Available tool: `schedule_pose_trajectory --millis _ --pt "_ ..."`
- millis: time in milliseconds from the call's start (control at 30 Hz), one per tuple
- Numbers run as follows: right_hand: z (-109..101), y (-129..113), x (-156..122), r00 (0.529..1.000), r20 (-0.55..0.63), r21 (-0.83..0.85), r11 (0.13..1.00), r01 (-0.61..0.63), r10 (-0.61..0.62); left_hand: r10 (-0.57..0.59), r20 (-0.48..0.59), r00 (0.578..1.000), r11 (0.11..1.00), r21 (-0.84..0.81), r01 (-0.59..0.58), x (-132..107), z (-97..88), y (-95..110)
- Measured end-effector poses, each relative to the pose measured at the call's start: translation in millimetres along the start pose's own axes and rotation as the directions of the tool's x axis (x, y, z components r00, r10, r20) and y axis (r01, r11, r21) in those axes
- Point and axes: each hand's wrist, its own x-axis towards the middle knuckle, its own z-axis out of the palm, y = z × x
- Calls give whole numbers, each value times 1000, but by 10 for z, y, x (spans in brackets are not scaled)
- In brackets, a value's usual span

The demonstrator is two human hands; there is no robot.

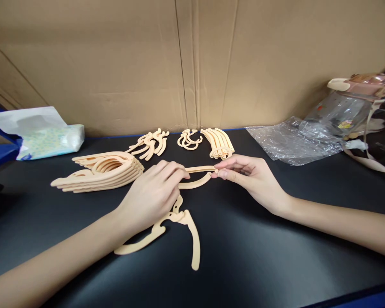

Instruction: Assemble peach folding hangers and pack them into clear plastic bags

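Between my hands is a pale cream folding hanger (pixel 195 185) with two curved arms. My left hand (pixel 157 190) is curled over its left end, and the back of the hand hides the grip. The thumb and fingers of my right hand (pixel 252 176) pinch the right end, where the two arms come close together. Just below my left hand, another folding hanger (pixel 195 244) lies on the black table (pixel 259 265), its arms spread and its hook partly under my hand.
Left stands a stack of folded hangers (pixel 128 173). Farther back lie loose hanger arms (pixel 149 143), several hooks (pixel 189 140) and a row of arms (pixel 218 141). A tissue pack (pixel 51 139) is far left. Clear plastic wrap (pixel 288 139) and a bottle (pixel 343 111) are right, before a cardboard wall (pixel 115 64).
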Motion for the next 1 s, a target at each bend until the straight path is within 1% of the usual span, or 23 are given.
schedule_pose_trajectory --millis 67,167,267,467,567,733,867,1000 --pt "2 2 3 1000 2 -10 1000 10 -10 6 7 1000 1000 -31 -6 16 10 93" --pt "3 8 12 999 3 -107 994 32 -32 -1 16 1000 998 -61 2 30 31 222" --pt "-1 19 15 998 25 -180 982 56 -53 7 23 1000 995 -97 -5 37 49 287" --pt "-11 25 4 997 68 -201 979 34 -21 -35 56 998 985 -169 44 38 32 267" --pt "-7 20 6 995 98 -242 969 54 -31 -76 64 995 977 -194 87 32 11 266" --pt "9 13 18 983 184 -284 957 63 -10 -142 69 987 954 -257 155 11 -35 296" --pt "24 0 7 966 253 -390 909 145 -45 -205 96 974 925 -307 225 2 -43 281" --pt "38 -15 -18 956 278 -429 879 209 -92 -298 120 947 871 -371 322 10 8 212"
